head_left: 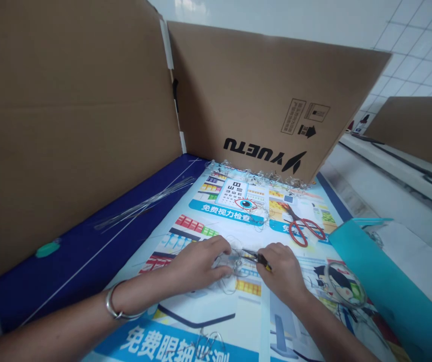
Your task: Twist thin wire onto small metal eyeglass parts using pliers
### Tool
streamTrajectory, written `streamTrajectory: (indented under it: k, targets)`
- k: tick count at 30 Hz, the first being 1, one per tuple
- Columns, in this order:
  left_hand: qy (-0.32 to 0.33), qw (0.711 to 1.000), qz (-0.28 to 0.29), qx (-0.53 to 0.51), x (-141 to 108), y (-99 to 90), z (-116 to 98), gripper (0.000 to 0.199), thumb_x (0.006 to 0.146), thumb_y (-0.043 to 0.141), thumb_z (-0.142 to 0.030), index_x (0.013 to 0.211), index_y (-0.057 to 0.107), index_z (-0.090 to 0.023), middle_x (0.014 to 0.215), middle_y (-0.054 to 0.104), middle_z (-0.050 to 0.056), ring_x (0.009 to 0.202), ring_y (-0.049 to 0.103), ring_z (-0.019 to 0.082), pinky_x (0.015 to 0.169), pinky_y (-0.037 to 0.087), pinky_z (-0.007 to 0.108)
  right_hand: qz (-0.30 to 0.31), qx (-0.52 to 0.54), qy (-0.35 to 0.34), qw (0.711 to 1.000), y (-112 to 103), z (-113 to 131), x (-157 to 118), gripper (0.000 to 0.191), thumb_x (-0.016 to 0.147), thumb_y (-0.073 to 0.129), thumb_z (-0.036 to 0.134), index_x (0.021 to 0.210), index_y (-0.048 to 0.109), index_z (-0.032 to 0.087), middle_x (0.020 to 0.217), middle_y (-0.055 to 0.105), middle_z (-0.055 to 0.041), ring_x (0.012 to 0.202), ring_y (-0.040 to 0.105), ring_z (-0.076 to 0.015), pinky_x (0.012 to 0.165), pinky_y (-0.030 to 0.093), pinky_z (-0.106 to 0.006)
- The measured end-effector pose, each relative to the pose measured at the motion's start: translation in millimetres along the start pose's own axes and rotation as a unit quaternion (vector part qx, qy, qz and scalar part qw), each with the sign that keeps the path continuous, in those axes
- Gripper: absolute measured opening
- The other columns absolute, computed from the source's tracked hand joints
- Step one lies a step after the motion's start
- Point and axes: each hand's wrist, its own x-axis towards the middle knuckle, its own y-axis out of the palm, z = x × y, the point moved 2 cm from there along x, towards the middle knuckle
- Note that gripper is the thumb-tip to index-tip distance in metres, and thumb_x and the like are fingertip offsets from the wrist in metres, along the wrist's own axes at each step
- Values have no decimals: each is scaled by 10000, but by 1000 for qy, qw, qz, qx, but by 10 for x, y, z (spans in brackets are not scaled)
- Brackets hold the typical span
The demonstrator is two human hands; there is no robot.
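Our right fingers [273, 255] close on one pair of yellow-handled pliers [258, 258], our left fingers [216, 246] curl over one tangle of thin wire [228, 269] on the printed poster [200, 221], forearms angled inward, one pair of red scissors [304, 229] nearby.

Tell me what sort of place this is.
Probably a makeshift indoor workbench for small handwork. Cardboard panels stand around a printed eye-test banner used as a work mat, a white tiled wall rises behind, and pliers lie among thin wire loops.

Left hand [196, 264] and right hand [281, 271] palms down, just apart, fingers [219, 245] curled inward
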Motion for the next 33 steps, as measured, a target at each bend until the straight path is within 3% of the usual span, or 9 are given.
streamTrajectory:
  k: [7, 10, 13, 15, 18, 22, 27, 33]
  targets:
    - [38, 999, -1, 10, -74, -244, -104, 180, 851, 484, -323, 969, 526, -193, 936, 559, 38, 803, 539, 179, 631, 387, 251, 18, -1, 5, 1000, 34, -39, 18, 121, 742, 543, 213, 829, 624, 194, 769, 575, -26, 792, 491, -166, 733, 321, -287]
    - [98, 991, 85, 27, -156, -285, -207, 126, 878, 437, -249, 891, 556, -210, 871, 583, 18, 774, 556, 168, 635, 380, 254, 26, 1, -2, 1000, 53, -46, 28, 113, 756, 533, 227, 813, 624, 190, 777, 586, -31, 799, 496, -167, 738, 321, -289]
    - [158, 969, 176, 68, -278, -254, -294, 80, 835, 503, -232, 792, 566, -207, 789, 597, 18, 680, 562, 169, 569, 359, 268, 34, 3, -5, 999, 68, -53, 35, 116, 754, 540, 239, 821, 621, 190, 784, 594, -33, 800, 500, -171, 733, 325, -290]
    - [184, 956, 207, 97, -358, -225, -341, 40, 798, 563, -239, 775, 561, -206, 749, 601, 18, 650, 559, 181, 538, 344, 280, 38, 5, -8, 999, 74, -55, 34, 118, 750, 543, 238, 827, 621, 192, 778, 595, -32, 795, 501, -173, 727, 330, -288]
    - [201, 943, 235, 123, -441, -186, -406, 129, 747, 646, -287, 799, 558, -208, 746, 611, 11, 654, 566, 196, 526, 340, 290, 36, 6, -13, 999, 73, -55, 29, 121, 748, 545, 237, 833, 621, 195, 780, 596, -32, 795, 503, -176, 727, 335, -289]
    - [206, 939, 238, 137, -464, -114, -473, 268, 686, 703, -356, 842, 552, -199, 771, 623, 24, 652, 566, 209, 520, 342, 288, 35, 5, -18, 999, 70, -57, 27, 118, 750, 543, 240, 830, 620, 198, 780, 596, -32, 799, 502, -180, 730, 335, -292]
    - [215, 938, 239, 129, -428, -53, -497, 291, 684, 707, -367, 848, 540, -194, 790, 630, 21, 685, 578, 215, 524, 346, 286, 41, 0, -17, 999, 79, -68, 36, 115, 749, 545, 246, 825, 617, 199, 787, 595, -34, 801, 499, -182, 730, 329, -295]
    - [199, 944, 232, 126, -395, -124, -367, 186, 764, 631, -327, 872, 543, -205, 763, 617, 16, 661, 569, 208, 492, 313, 294, 52, -10, -17, 998, 89, -69, 37, 122, 757, 538, 264, 825, 620, 206, 774, 587, -31, 793, 496, -179, 723, 325, -294]
